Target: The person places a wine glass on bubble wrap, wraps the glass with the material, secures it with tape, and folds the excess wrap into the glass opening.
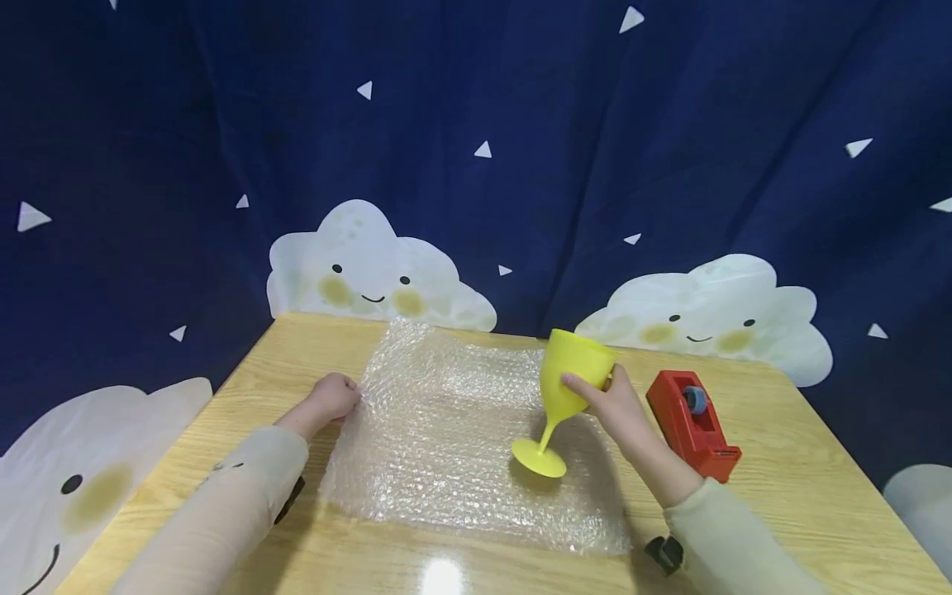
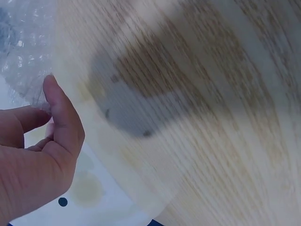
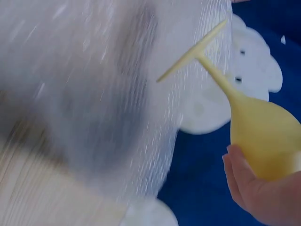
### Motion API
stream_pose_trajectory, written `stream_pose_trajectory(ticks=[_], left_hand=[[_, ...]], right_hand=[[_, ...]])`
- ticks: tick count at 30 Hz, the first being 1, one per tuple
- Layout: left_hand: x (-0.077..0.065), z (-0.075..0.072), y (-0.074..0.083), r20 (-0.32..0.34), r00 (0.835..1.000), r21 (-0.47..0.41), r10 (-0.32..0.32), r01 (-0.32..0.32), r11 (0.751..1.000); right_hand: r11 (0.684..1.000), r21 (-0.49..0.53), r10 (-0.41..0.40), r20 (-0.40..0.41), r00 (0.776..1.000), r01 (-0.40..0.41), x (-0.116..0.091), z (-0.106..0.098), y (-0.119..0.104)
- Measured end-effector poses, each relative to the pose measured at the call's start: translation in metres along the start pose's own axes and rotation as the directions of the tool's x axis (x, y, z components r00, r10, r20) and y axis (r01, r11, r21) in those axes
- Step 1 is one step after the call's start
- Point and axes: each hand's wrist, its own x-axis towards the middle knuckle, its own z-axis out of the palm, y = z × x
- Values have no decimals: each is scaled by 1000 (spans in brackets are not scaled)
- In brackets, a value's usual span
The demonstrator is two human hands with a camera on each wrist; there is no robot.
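A sheet of clear bubble wrap (image 1: 446, 446) lies across the middle of the wooden table. At its left edge my left hand (image 1: 335, 395) pinches the wrap between thumb and fingers; the left wrist view shows this left hand (image 2: 56, 127) with the film at its fingertips. My right hand (image 1: 613, 405) grips a yellow plastic goblet (image 1: 568, 372) by its bowl, tilted, with its round foot above the right part of the wrap. In the right wrist view the goblet (image 3: 258, 127) has its stem and foot over the wrap, and its rim is out of view.
A red tape dispenser (image 1: 692, 426) with a blue roll of tape stands on the table (image 1: 803, 487) just right of my right forearm. Behind the table hangs a dark blue curtain (image 1: 446, 99) with white triangles and smiling clouds.
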Motion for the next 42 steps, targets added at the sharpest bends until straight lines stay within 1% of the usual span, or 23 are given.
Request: stream_pose_trajectory(ticks=[3, 6, 10, 13, 16, 20, 22, 25, 28, 34, 39, 42], left_hand=[[1, 2, 2, 0, 1000, -27, -4, 4, 1000], [2, 4, 1, -12, 1000, -57, -21, 20, 998], [5, 7, -2, -66, 998, -65, -23, 19, 998], [7, 10, -3, -96, 995, -77, -17, 9, 997], [9, 13, -2, -102, 995, -104, -21, 10, 995], [12, 17, 1, -103, 995, -115, -20, 8, 993], [15, 19, 3, -101, 995, -108, -9, -2, 994], [17, 21, 7, -107, 994, -89, 11, -20, 996], [19, 23, 11, -118, 993, -70, 17, -26, 997], [20, 27, 20, -109, 994, -132, 15, -30, 991], [19, 29, 28, -99, 995, -159, 9, -25, 987], [19, 30, 28, -91, 996, -172, 8, -23, 985]], right_hand=[[998, 58, 11, 61, 998, -15, 3, 20, -5], [996, 80, 27, 119, 992, -37, 7, 37, -8], [990, 116, 56, 179, 982, -78, 15, 58, -8], [980, 169, 72, 207, 976, -109, 22, 73, -9], [967, 216, 81, 234, 969, -133, 27, 87, -12], [962, 229, 86, 265, 960, -149, 30, 103, -17], [962, 226, 88, 278, 957, -154, 32, 110, -19], [964, 208, 98, 289, 952, -163, 34, 119, -22], [965, 198, 109, 297, 949, -173, 37, 128, -25], [964, 201, 119, 267, 956, -176, 40, 142, -26], [970, 167, 132, 238, 962, -174, 41, 145, -21], [974, 141, 142, 240, 960, -180, 43, 146, -18]])
